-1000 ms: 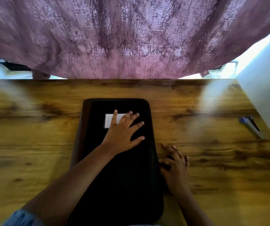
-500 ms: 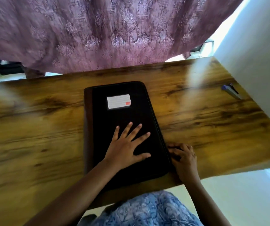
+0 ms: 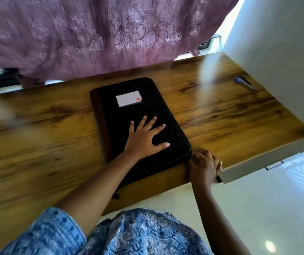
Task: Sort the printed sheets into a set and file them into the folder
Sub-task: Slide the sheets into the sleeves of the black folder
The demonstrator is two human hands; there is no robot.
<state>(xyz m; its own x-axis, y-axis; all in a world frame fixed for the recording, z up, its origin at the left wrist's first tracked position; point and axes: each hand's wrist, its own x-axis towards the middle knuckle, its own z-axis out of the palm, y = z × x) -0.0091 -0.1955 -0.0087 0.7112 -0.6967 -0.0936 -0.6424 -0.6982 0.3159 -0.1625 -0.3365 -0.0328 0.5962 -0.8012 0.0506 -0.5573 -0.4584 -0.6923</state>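
A black zip folder (image 3: pixel 129 111) lies closed on the wooden table (image 3: pixel 37 144), with a white label (image 3: pixel 128 98) near its far end. My left hand (image 3: pixel 145 138) presses flat on the folder's near half, fingers spread. At the folder's near right corner my right hand (image 3: pixel 203 163) has its fingers curled against the edge, seemingly pinching the zip pull, which is hidden. No printed sheets show.
A blue stapler (image 3: pixel 244 83) lies at the table's far right, close to the white wall (image 3: pixel 276 52). A purple patterned curtain (image 3: pixel 101 34) hangs behind the table. The table's near edge runs just in front of my right hand.
My left hand slid from the label down to the folder's near half. My right hand travelled along the folder's right edge to its near corner. The view tilted and shifted.
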